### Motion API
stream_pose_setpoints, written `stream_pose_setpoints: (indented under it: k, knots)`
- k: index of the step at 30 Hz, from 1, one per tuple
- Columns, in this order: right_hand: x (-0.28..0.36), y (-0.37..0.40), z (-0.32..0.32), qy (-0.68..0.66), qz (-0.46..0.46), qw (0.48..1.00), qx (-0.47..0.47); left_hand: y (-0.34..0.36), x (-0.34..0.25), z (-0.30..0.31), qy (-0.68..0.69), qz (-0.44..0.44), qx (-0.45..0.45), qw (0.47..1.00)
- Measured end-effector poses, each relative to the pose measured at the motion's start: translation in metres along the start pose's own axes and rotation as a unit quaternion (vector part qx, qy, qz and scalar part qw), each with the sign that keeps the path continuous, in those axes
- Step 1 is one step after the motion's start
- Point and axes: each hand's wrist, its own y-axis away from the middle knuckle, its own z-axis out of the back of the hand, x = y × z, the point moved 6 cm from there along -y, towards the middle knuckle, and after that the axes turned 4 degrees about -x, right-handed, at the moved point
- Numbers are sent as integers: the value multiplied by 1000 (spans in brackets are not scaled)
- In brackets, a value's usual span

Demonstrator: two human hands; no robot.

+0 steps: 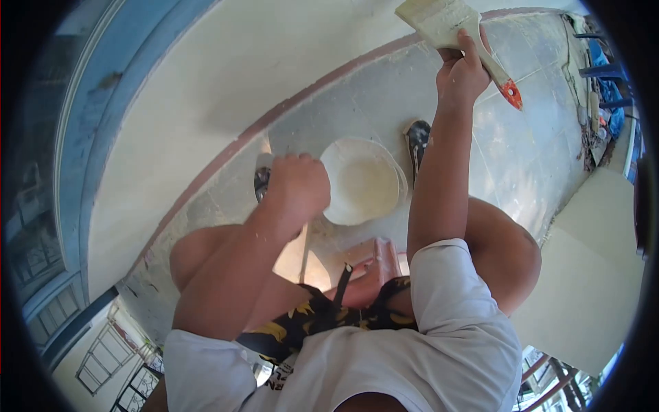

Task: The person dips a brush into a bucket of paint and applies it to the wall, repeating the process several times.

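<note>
Paint (364, 187) lies in the bucket (357, 141), right hand (461, 75) clamps a wet brush (439, 20) by the wall (226, 75), left hand (298, 185) is a fist beside the bucket; work seems unfinished.

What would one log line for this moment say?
right hand: holds paintbrush raised | left hand: fisted beside bucket, grip unclear | bucket: pale paint inside, on tiled floor
</note>
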Motion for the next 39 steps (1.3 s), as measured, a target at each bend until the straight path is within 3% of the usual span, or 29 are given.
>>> stream_pose_setpoints:
  k: [2,4,6,10,11,13,14,16,17,19,20,22,27,29,33,35,39]
  knots:
    - [9,20,2,113,-26,991,64,-3,15,1,58,49,-37,996]
    - [15,57,17,173,-77,976,109,-4,30,-6,102,79,-7,992]
    - [3,100,31,362,-168,883,248,1,37,-26,175,87,24,980]
    - [-20,189,87,550,-200,732,348,10,29,-93,323,114,88,935]
    - [-26,205,99,552,-198,728,354,8,23,-118,330,116,84,933]
    - [-36,227,122,613,-113,707,335,4,20,-173,413,226,-10,882]
    - [-41,240,129,611,-113,704,343,6,12,-192,417,232,-11,879]
    - [-42,251,145,564,-101,773,273,7,-3,-231,538,305,-32,785]
    - [-45,256,151,559,-82,777,277,-2,-10,-258,540,307,-33,783]
    - [-43,262,156,565,-101,777,257,-12,-27,-293,676,274,-94,678]
    - [-41,263,159,569,-116,779,238,-12,-33,-300,679,273,-90,675]
    - [-48,262,167,565,-116,779,246,-5,-44,-287,780,241,-95,569]
    - [-46,275,169,586,-61,754,289,-19,-45,-302,785,250,-103,557]
    - [-40,282,167,571,-47,772,276,-20,-46,-304,791,245,-106,551]
    - [-49,283,175,594,-78,758,260,-20,-50,-301,791,236,-83,558]
    - [-49,283,172,592,-28,761,264,-20,-52,-303,785,230,-91,568]
    - [-54,284,172,595,-67,754,270,-21,-60,-320,793,232,-106,554]
